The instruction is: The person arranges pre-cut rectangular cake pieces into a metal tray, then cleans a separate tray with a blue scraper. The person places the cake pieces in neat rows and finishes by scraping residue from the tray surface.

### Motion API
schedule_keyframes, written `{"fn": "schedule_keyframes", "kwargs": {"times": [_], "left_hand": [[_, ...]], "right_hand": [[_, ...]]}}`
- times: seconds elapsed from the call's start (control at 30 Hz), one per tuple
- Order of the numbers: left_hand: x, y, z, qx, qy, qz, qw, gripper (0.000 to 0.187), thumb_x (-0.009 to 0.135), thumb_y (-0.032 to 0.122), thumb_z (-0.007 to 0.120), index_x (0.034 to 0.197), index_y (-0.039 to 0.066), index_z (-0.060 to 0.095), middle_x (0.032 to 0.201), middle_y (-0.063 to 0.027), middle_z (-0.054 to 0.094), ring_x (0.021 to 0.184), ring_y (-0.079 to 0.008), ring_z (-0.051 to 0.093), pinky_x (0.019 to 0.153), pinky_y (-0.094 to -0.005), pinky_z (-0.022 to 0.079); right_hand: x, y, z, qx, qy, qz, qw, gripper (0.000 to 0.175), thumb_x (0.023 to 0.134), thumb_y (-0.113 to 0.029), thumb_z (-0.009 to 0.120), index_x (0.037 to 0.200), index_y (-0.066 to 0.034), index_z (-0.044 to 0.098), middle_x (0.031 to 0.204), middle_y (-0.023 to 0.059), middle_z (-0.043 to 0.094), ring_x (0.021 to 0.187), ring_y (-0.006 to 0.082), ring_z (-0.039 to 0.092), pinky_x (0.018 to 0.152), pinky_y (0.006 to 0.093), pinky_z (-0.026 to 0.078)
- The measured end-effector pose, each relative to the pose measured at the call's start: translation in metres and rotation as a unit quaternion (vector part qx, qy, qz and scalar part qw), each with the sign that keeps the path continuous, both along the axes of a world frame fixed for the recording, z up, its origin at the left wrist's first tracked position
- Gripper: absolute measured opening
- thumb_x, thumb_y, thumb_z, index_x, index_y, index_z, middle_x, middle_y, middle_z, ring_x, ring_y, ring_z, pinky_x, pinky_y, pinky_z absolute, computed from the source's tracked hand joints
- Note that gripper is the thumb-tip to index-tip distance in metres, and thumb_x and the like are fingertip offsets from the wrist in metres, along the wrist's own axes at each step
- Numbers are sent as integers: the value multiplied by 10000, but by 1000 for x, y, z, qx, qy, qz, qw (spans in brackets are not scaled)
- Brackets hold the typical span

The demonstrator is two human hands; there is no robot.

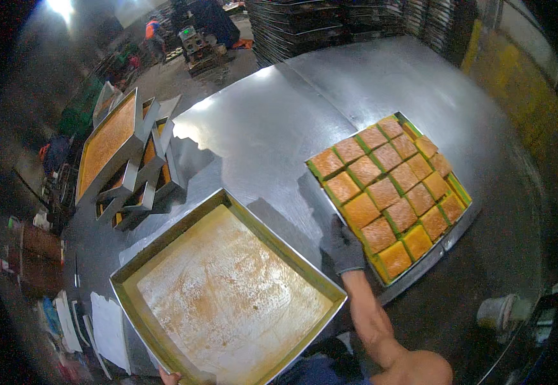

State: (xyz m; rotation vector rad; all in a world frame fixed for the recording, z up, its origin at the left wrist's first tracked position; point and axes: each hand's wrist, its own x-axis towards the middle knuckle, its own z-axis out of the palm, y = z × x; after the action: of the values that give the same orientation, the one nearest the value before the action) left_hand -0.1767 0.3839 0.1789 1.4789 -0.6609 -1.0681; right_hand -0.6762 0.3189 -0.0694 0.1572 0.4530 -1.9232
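Observation:
My left hand [169, 377] shows only as bare fingertips at the bottom edge, on the near rim of a large square baking tray [240, 288]. That metal tray holds no cake; its floor carries brown residue and its walls look greasy yellow. In a dark grey glove, my right hand [346, 245] grips the left side of a second metal tray [324, 185], its fingertips partly hidden by the wall. Rows of brown-topped yellow sponge cake squares [385, 192] fill this tray, with green strips between them. Its near right side lies by the table's edge.
Several cake-filled metal trays [137, 144] are piled crosswise at the left of the steel table [269, 130]. White sheets [108, 332] lie at lower left. Tall stacks of dark trays [298, 29] stand beyond the table. A person in an orange top [152, 31] is in the far background.

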Motion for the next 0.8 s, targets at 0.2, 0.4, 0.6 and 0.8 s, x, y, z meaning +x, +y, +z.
{"fn": "schedule_keyframes", "kwargs": {"times": [0.2,0.4,0.6,0.8], "left_hand": [[74,-38,-75,15,46,-87,995,575,782,225,588,1303,-7,518,1110,-152,636,955,-284,632,839,-411,525],[113,-78,-148,56,115,-215,968,674,732,156,579,1375,-13,468,1176,-138,622,995,-255,634,874,-378,530],[50,-98,-190,33,105,-296,949,736,693,95,562,1413,-24,469,1252,-119,609,1104,-225,608,968,-343,494],[-2,-123,-215,-87,-190,-310,928,606,753,42,609,1356,-13,582,1301,-155,577,1189,-300,555,1065,-356,421]], "right_hand": [[-31,-7,13,355,560,-66,745,402,1005,-221,619,1301,49,592,1231,136,647,1153,239,603,1014,315,481],[-25,4,38,-143,16,119,982,206,1027,-191,520,1146,-72,638,1138,129,673,1046,305,650,944,527,523],[11,85,82,374,696,266,552,383,976,-281,576,1225,2,642,1102,106,674,990,178,598,855,363,494],[-2,95,55,431,811,168,358,337,911,-156,555,1176,33,643,995,203,693,938,301,661,890,402,502]]}}
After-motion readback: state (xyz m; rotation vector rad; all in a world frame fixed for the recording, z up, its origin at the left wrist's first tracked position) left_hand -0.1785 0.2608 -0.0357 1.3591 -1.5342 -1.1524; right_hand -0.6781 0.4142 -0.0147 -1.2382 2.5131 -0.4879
